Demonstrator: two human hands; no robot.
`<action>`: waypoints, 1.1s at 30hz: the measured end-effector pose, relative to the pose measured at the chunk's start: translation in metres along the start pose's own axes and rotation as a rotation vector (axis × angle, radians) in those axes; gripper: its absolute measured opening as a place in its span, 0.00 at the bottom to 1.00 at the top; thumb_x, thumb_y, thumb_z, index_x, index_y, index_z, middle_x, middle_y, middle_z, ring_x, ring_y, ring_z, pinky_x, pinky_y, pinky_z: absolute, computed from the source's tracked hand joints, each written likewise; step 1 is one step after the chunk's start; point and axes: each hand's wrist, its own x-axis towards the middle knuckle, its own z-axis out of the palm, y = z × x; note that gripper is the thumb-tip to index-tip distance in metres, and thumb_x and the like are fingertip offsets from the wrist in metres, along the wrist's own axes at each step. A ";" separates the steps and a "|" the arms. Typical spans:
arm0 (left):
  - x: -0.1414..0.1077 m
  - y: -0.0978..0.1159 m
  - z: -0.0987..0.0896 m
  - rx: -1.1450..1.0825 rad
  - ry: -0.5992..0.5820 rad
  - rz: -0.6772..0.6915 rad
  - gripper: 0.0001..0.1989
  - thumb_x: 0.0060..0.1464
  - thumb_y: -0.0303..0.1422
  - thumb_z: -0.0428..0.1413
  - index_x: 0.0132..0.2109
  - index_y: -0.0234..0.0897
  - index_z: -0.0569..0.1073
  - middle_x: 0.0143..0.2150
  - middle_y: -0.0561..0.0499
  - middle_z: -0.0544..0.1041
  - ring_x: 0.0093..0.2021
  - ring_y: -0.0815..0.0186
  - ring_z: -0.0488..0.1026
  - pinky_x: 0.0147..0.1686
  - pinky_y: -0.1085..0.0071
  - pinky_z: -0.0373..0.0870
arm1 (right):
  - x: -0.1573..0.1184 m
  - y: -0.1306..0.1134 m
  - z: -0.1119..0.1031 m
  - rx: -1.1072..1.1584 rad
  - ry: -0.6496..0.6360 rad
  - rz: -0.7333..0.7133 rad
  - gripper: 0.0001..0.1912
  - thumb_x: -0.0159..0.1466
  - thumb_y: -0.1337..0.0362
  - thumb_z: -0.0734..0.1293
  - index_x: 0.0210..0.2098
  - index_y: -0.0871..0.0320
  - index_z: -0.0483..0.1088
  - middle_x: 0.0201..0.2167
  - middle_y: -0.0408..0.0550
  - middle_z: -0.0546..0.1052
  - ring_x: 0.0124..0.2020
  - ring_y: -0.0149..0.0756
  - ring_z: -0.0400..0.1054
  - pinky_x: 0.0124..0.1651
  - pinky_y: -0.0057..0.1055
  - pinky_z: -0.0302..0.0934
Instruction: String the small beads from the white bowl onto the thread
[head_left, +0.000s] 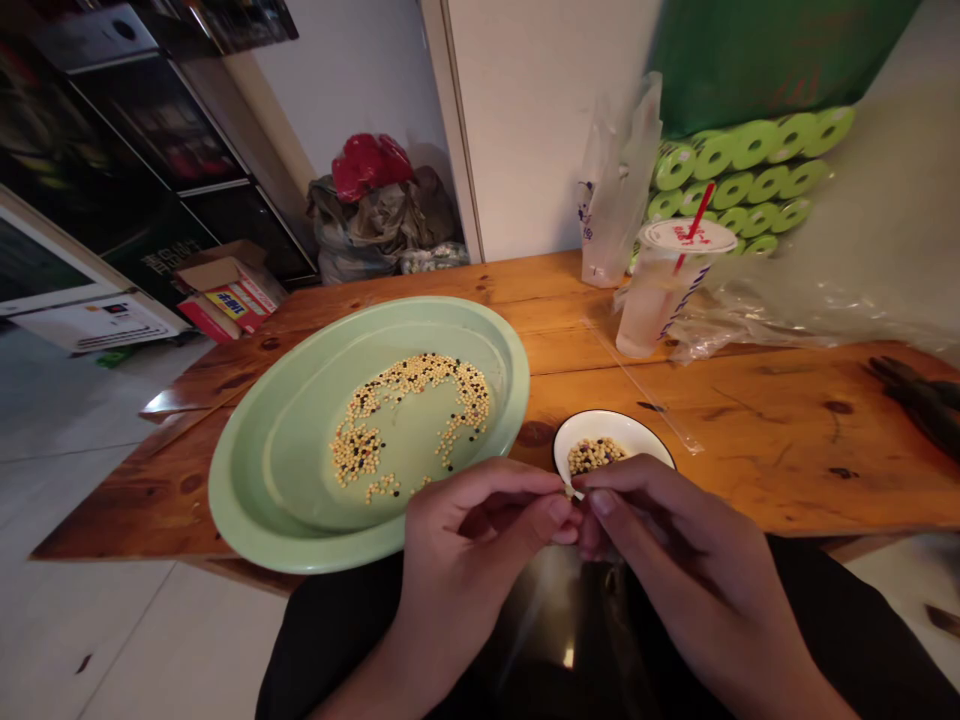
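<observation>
A pale seed (573,491) is being pinched between the pressed-together fingers (559,510) of the left hand (480,525) and right hand (660,530), just over the rim of a white bowl (611,422). If the pinch slips, the seed risks being dropped among the mixed seeds (596,457) or onto the wooden desk (757,470).

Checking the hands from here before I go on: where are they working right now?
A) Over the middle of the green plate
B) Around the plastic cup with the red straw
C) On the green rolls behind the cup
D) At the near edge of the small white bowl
D: the left hand and right hand meet at the fingertips right at the near edge of the small white bowl, which holds mixed pale and dark grains.
</observation>
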 end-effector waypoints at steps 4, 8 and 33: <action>0.003 -0.003 0.002 0.054 0.018 0.017 0.08 0.50 0.21 0.62 0.32 0.41 0.81 0.30 0.57 0.82 0.28 0.72 0.81 0.31 0.83 0.79 | 0.003 0.007 -0.005 -0.094 -0.078 0.066 0.06 0.68 0.67 0.61 0.35 0.55 0.69 0.22 0.40 0.74 0.23 0.29 0.72 0.26 0.21 0.67; 0.010 -0.013 0.007 0.210 0.010 0.070 0.06 0.51 0.21 0.61 0.32 0.36 0.79 0.30 0.54 0.81 0.28 0.72 0.80 0.31 0.81 0.79 | 0.012 0.021 -0.015 -0.267 -0.206 0.085 0.07 0.67 0.67 0.60 0.34 0.55 0.68 0.26 0.43 0.76 0.27 0.34 0.73 0.30 0.27 0.68; 0.019 -0.038 0.012 0.397 -0.033 0.166 0.05 0.52 0.21 0.60 0.33 0.33 0.78 0.30 0.52 0.80 0.28 0.71 0.79 0.30 0.79 0.78 | 0.025 0.022 -0.033 -0.476 -0.386 0.144 0.11 0.67 0.70 0.61 0.38 0.58 0.76 0.31 0.45 0.79 0.33 0.34 0.73 0.37 0.29 0.64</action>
